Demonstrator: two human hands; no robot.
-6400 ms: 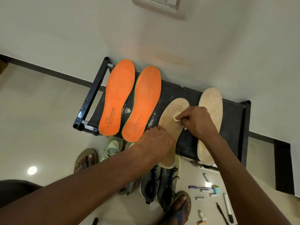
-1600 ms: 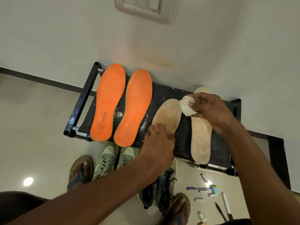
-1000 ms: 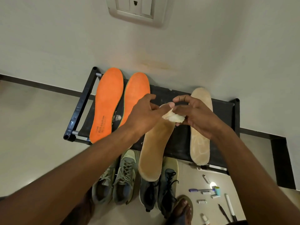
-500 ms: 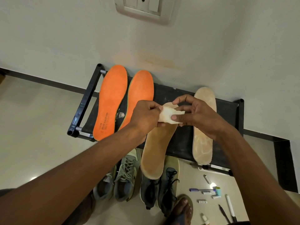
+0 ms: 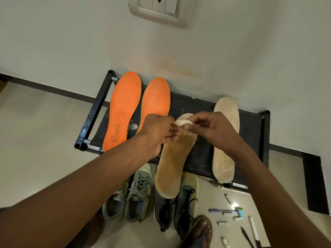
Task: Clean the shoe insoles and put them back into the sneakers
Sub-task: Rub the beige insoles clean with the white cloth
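Two orange insoles [image 5: 123,111] [image 5: 156,102] lie side by side on the left of a black shoe rack [image 5: 250,133]. One tan insole [image 5: 224,140] lies on the rack's right side. The other tan insole [image 5: 175,158] is raised, and its heel hangs over the rack's front edge above the dark sneakers [image 5: 179,208]. My left hand [image 5: 159,131] holds this insole at its left edge near the toe. My right hand [image 5: 211,129] pinches a small white wipe [image 5: 181,121] just above the toe end, and my left fingertips touch the wipe too.
Grey-green sneakers [image 5: 132,194] stand on the floor left of the dark pair. Pens and several small items [image 5: 232,213] lie scattered on the floor at the right. My sandalled foot [image 5: 200,231] is near them. A switch plate [image 5: 159,9] is on the wall above.
The near tan insole came off the rack and swung towards me in my left hand. My right hand brought the wipe back to its toe, where both hands now meet.
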